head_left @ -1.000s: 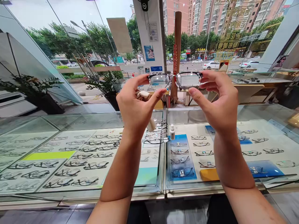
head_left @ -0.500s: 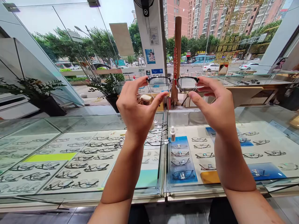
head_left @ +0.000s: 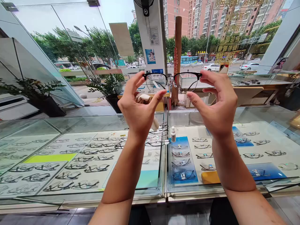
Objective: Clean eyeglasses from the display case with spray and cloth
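Observation:
A pair of eyeglasses (head_left: 172, 75) with dark upper rims is held up at arm's length, with the street visible through its lenses. My left hand (head_left: 138, 103) grips the left end of the frame with its fingers, the thumb below the lens. At the other end, my right hand (head_left: 215, 100) holds the right corner, its thumb under the right lens. A pale crumpled cloth (head_left: 143, 98) is tucked in my left palm, and part of it hangs behind the wrist. A small white bottle (head_left: 173, 134) stands on the glass counter below.
Glass display cases (head_left: 131, 200) full of eyeglasses span the space below my arms. A yellow case (head_left: 210, 177) lies in the right one. Potted plants (head_left: 47, 97) stand at the left, a wooden post (head_left: 178, 40) ahead, and a wall fan (head_left: 145, 7) above.
The eyeglasses have tilted and risen slightly, so their dark top rims show more fully. Both hands have shifted a little, and more of the cloth shows below my left hand.

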`<action>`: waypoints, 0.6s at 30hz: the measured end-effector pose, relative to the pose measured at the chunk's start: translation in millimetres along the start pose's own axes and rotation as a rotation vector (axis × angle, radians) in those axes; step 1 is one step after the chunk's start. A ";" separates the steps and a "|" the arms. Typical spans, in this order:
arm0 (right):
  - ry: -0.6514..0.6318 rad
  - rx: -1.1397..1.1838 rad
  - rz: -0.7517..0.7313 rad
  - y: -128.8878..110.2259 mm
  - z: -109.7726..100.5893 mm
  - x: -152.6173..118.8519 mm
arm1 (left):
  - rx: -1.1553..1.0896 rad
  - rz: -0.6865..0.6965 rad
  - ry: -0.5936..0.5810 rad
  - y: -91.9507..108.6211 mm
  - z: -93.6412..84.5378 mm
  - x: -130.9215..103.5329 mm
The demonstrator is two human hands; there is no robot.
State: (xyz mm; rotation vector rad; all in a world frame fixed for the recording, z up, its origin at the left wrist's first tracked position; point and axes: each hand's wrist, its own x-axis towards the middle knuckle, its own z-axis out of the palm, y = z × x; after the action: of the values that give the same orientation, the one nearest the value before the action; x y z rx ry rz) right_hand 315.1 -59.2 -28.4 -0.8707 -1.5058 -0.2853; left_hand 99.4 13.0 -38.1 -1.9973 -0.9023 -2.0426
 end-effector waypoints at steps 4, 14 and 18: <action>0.003 0.063 0.027 8.6 4.3 1.2 | 0.027 -0.009 0.046 -3.1 3.4 -1.8; 0.087 0.113 0.145 15.6 8.0 4.6 | 0.012 -0.018 0.020 3.5 5.1 -6.3; 0.120 0.387 0.195 17.0 7.0 8.1 | 0.012 0.005 0.013 2.2 6.7 -5.7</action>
State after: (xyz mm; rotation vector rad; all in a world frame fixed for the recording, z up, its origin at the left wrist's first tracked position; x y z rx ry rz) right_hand 321.9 -40.3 -27.3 -0.6692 -1.2960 0.0952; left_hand 106.9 13.0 -43.3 -1.9758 -0.9042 -2.0400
